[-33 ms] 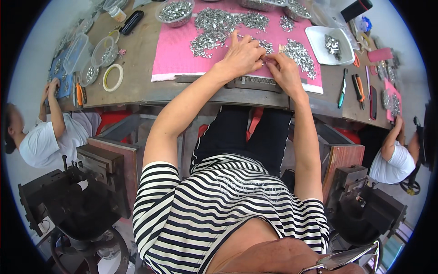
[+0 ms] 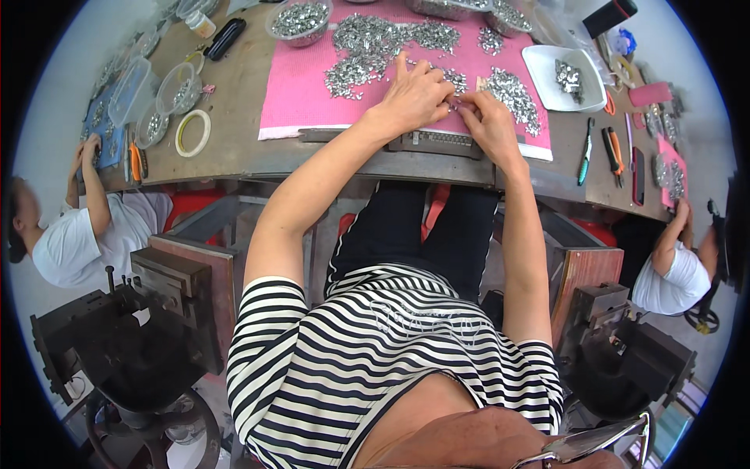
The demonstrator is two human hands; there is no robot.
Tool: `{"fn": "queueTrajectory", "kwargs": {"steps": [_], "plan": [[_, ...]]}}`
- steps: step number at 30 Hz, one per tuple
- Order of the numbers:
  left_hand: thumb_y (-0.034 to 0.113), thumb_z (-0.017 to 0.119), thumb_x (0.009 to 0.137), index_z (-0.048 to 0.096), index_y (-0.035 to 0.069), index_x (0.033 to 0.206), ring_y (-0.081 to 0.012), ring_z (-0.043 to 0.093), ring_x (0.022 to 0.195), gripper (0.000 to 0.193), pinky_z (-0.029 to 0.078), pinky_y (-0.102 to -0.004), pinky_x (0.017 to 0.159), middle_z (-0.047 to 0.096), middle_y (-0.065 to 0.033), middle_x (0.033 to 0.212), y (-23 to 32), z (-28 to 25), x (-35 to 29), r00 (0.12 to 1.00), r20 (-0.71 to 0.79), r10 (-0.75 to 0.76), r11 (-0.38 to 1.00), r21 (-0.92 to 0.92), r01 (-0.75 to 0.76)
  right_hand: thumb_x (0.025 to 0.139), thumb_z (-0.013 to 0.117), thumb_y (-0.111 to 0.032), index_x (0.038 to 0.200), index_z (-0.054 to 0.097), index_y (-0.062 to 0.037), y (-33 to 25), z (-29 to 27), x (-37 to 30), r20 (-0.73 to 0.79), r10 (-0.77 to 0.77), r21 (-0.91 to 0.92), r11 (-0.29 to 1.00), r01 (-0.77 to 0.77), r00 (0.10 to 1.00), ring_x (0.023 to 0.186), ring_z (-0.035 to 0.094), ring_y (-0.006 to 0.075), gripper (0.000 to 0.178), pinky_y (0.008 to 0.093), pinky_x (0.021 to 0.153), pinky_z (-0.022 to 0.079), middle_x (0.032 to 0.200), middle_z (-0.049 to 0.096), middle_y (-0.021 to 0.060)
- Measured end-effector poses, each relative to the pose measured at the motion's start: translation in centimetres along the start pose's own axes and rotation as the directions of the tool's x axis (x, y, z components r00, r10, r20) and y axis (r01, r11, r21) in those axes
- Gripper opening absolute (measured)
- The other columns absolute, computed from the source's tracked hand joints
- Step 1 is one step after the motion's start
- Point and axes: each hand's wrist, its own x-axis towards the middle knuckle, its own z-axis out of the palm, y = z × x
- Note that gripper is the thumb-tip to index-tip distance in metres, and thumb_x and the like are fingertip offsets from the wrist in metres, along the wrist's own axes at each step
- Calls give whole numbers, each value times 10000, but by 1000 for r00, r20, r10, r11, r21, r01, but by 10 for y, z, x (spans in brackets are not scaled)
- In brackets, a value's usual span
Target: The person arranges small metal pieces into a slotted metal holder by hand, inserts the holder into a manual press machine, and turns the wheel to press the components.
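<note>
My left hand [image 2: 418,96] and my right hand [image 2: 490,127] meet over the near part of a pink mat [image 2: 301,102]. Thumbs and fingertips are pinched together almost touching; whatever sits between them is too small to make out. One finger of the left hand points up, away from the pinch. Small silvery metal pieces lie in a large pile [image 2: 353,70] beyond the left hand and in another pile [image 2: 512,98] beside the right. Below the hands, at the table edge, is a dark metal bar with a ridged strip [image 2: 437,141].
Clear tubs [image 2: 298,22] of metal pieces stand at the back. To the right are a white tray [image 2: 539,74], a toothbrush [image 2: 586,152] and orange-handled pliers [image 2: 613,156]. A tape roll [image 2: 193,133] lies left. Co-workers in white sit at both sides; dark machines [image 2: 141,336] flank me.
</note>
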Motion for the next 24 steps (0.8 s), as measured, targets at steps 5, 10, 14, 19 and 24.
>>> {"fn": "queueTrajectory", "kwargs": {"steps": [5,10,14,19,24], "plan": [[240,711,798,704,127,912,-243,587,1032,160,273,-612,1078,643,-20,928,2,-4,-6,999,14,-38,999,-30,38,838,736,-40,988,702,-9,-5,0,1,2,-10,-26,1000,10,1000,746,688,272,158,405,687,512,858,656,132],[193,710,807,689,123,892,-197,604,915,112,272,-551,1077,642,6,845,16,-25,-22,989,-98,-114,976,-194,94,866,731,-131,924,702,-55,8,9,-1,-10,-50,-209,977,47,999,806,635,266,100,392,734,414,838,630,68],[186,718,812,683,120,894,-179,605,889,110,286,-522,1077,641,15,843,28,-34,-49,982,-102,-161,953,-273,128,884,699,-105,919,692,-40,-18,4,-12,-31,-136,-281,952,122,990,831,624,280,74,394,750,419,835,626,82],[183,731,809,676,121,920,-193,601,894,138,305,-515,1062,629,4,868,43,-32,-60,980,-112,-165,952,-277,128,882,690,-68,923,688,-35,-36,8,-36,-80,-133,-96,987,125,988,833,614,282,53,387,775,427,854,627,95],[199,743,809,672,120,936,-203,596,907,166,309,-524,1062,621,-4,877,46,-27,-61,981,-120,-153,967,-223,124,869,700,-50,956,712,-39,-36,15,-44,-140,-187,-138,976,168,972,885,622,269,89,380,801,440,883,646,100]]}}
